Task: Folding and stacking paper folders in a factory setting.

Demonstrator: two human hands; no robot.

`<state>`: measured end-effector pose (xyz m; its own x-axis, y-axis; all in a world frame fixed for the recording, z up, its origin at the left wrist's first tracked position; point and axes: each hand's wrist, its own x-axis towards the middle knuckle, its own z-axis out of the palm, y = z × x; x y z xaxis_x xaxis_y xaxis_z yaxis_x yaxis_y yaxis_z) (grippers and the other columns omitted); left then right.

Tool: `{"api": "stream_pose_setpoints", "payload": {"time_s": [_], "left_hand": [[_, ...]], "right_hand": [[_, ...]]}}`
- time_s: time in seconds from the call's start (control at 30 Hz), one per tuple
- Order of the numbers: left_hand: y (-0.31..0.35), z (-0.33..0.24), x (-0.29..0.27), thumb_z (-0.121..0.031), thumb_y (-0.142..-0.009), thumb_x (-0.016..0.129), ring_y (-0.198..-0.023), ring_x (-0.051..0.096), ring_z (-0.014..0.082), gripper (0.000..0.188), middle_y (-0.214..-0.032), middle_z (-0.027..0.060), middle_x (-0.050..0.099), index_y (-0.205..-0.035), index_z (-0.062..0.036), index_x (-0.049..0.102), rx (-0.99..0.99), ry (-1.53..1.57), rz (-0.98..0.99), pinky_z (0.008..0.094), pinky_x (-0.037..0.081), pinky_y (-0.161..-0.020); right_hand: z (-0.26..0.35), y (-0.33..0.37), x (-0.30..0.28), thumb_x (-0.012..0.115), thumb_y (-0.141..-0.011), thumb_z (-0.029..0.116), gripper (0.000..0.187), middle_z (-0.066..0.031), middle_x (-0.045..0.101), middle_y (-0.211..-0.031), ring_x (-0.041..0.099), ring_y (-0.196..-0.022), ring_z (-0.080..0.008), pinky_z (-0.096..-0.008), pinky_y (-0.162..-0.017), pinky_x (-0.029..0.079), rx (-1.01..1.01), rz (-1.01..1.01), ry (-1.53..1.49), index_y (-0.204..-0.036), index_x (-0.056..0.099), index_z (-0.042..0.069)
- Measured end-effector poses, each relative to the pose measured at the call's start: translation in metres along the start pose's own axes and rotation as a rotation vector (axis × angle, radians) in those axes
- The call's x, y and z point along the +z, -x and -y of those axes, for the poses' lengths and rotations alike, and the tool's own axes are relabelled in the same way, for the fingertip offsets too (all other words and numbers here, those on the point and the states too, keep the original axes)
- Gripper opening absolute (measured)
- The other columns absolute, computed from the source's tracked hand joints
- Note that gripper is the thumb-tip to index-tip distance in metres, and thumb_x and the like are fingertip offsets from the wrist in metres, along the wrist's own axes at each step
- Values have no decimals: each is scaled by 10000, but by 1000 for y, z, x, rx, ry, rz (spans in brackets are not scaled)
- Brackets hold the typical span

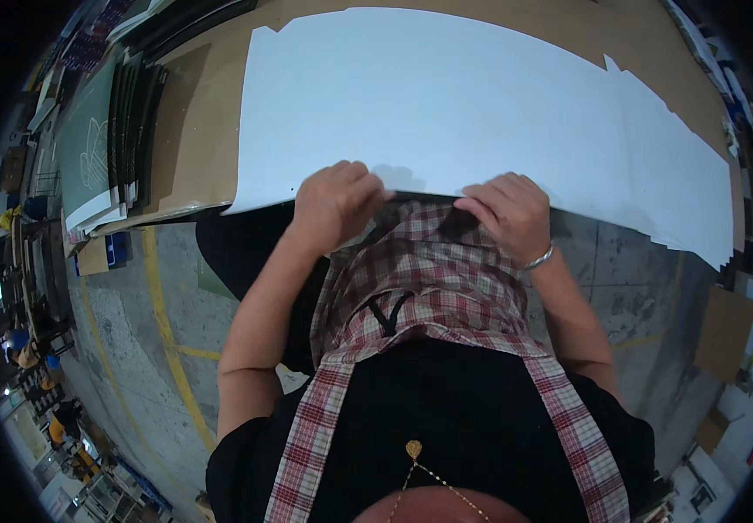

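Observation:
A large white die-cut cardboard sheet (446, 96) with notched corners lies across the brown work surface in front of me, its near edge reaching the table's front edge. My left hand (331, 206) is closed on that near edge, left of the middle, with the fingers curled over. Right of the middle, my right hand (516, 211) grips the same edge, its thumb pointing inward. A narrow dark strip shows along the edge between the two hands. What the fingertips press from below is hidden.
A stack of dark green printed boards (88, 148) stands at the table's left end, on the brown table covering (197, 131). Yellow lines (163, 322) mark the concrete floor. A brown cardboard piece (725, 331) is at the right. Other people are far off at the left.

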<state>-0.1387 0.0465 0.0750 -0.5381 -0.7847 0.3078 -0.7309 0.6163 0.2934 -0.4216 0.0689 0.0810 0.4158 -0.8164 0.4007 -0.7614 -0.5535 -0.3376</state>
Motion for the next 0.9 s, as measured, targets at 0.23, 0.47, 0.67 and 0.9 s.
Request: {"api": "stream_pose_setpoints", "payload": {"time_s": [0.23,0.47,0.67,0.9], "left_hand": [[-27,43,20,-419,-757,790,-986,590,257,383,-998,37,597,-906,-119,605,-93,43,84,416,467,-821],[1,58,13,-257,-863,746,-1189,530,211,459,-1249,111,571,-1255,-102,563,-425,-444,-905,466,398,-1004],[45,65,3,-205,-946,681,-1031,604,148,433,-1187,74,616,-1294,-8,516,-896,1417,-1067,315,502,-852],[6,-10,23,-165,-1001,558,-668,529,190,268,-727,66,591,-864,61,602,-535,657,-780,375,452,-653]], "right_hand": [[-43,-23,51,728,-822,67,242,-102,623,-1082,603,-977,-241,-341,-797,501,16,92,-422,-1059,677,68],[-23,-15,45,666,-843,30,343,-105,627,-1208,590,-1110,-294,-403,-938,485,-271,117,-252,-1186,667,38],[-20,-21,48,636,-867,28,448,-112,574,-1365,535,-1257,-297,-402,-1067,443,-334,199,-284,-1312,591,33],[27,-57,102,644,-829,83,435,-112,584,-1336,534,-1253,-282,-389,-1060,450,-473,180,-327,-1255,605,4]]}}
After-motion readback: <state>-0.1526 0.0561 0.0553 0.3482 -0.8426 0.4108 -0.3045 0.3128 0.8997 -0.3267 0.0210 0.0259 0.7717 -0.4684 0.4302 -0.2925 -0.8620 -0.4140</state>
